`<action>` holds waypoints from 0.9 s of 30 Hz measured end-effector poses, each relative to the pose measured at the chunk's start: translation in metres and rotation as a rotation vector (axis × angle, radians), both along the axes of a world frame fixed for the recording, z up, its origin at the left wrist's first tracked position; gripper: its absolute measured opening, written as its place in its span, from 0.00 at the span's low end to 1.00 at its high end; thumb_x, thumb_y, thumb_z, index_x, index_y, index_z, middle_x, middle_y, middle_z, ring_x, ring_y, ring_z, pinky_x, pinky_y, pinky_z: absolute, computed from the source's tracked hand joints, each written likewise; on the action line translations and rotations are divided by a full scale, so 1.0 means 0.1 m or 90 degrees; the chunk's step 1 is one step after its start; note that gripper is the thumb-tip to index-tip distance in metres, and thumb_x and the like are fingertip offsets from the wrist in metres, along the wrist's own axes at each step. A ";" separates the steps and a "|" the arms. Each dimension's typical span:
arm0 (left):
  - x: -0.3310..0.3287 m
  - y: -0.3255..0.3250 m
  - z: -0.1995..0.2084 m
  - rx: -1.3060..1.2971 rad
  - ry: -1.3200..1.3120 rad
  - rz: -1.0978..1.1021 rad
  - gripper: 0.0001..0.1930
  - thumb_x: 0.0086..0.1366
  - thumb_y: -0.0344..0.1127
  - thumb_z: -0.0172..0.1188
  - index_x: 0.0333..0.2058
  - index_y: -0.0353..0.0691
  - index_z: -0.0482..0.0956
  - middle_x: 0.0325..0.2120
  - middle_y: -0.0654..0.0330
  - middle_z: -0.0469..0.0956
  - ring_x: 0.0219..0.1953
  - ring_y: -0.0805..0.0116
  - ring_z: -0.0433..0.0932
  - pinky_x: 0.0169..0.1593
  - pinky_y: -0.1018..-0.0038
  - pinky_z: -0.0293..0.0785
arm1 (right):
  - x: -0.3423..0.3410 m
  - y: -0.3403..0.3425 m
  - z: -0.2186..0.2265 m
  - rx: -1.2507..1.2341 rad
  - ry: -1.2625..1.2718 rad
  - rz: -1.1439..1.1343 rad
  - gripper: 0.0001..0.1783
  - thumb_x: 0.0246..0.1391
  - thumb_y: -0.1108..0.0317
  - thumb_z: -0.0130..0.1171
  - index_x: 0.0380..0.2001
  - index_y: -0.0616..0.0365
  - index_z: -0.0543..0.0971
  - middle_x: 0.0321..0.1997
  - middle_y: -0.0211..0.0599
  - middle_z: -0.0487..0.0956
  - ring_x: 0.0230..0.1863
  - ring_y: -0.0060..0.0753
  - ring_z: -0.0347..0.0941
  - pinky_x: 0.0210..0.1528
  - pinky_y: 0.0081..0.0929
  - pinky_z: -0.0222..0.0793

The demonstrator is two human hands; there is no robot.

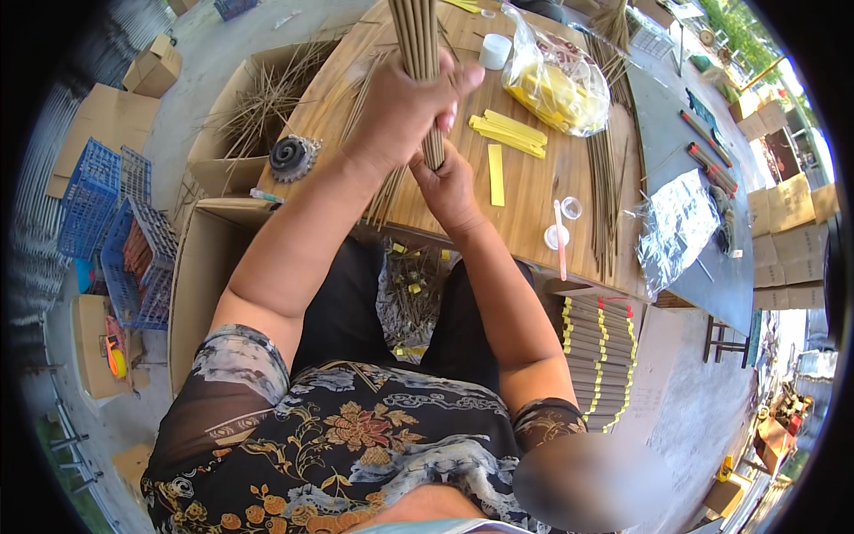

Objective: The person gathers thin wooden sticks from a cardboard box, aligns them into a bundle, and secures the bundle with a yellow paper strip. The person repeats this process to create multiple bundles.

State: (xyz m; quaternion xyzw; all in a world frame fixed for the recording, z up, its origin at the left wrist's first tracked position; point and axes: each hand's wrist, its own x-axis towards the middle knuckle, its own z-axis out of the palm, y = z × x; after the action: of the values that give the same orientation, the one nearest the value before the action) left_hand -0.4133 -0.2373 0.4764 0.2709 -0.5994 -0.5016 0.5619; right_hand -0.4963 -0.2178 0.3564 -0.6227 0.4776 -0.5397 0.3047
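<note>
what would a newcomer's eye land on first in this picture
Probably the bundle of thin brown sticks at top centre, gripped by the left hand, with the right hand at its lower end. Next, the bright yellow strips on the wooden table, just right of the hands, and the clear plastic bag with yellow contents beyond them.
</note>
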 end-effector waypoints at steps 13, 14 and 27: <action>-0.05 0.03 -0.02 0.046 0.055 -0.016 0.13 0.56 0.34 0.59 0.18 0.42 0.65 0.09 0.68 0.62 0.09 0.81 0.60 0.14 0.84 0.57 | 0.03 0.03 0.00 -0.030 -0.054 -0.027 0.11 0.48 0.63 0.57 0.28 0.60 0.72 0.24 0.48 0.73 0.27 0.45 0.72 0.30 0.31 0.66; -0.05 0.01 -0.06 0.068 0.073 -0.013 0.13 0.56 0.34 0.59 0.18 0.42 0.65 0.09 0.68 0.62 0.10 0.81 0.60 0.14 0.84 0.57 | 0.03 0.03 -0.02 -0.035 -0.060 -0.031 0.11 0.48 0.63 0.57 0.28 0.60 0.72 0.24 0.49 0.73 0.27 0.45 0.72 0.30 0.32 0.66; 0.07 0.47 -0.17 0.205 0.125 0.014 0.11 0.56 0.37 0.60 0.24 0.42 0.66 0.10 0.69 0.62 0.09 0.82 0.60 0.13 0.85 0.58 | 0.20 0.52 0.30 0.031 -0.131 0.061 0.11 0.47 0.66 0.56 0.30 0.63 0.72 0.23 0.41 0.74 0.28 0.25 0.71 0.32 0.27 0.66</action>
State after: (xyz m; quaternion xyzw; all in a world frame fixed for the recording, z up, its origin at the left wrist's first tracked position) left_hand -0.4060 -0.1902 0.4591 0.3133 -0.4507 -0.6087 0.5728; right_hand -0.4765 -0.1657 0.3869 -0.5783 0.4263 -0.5743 0.3925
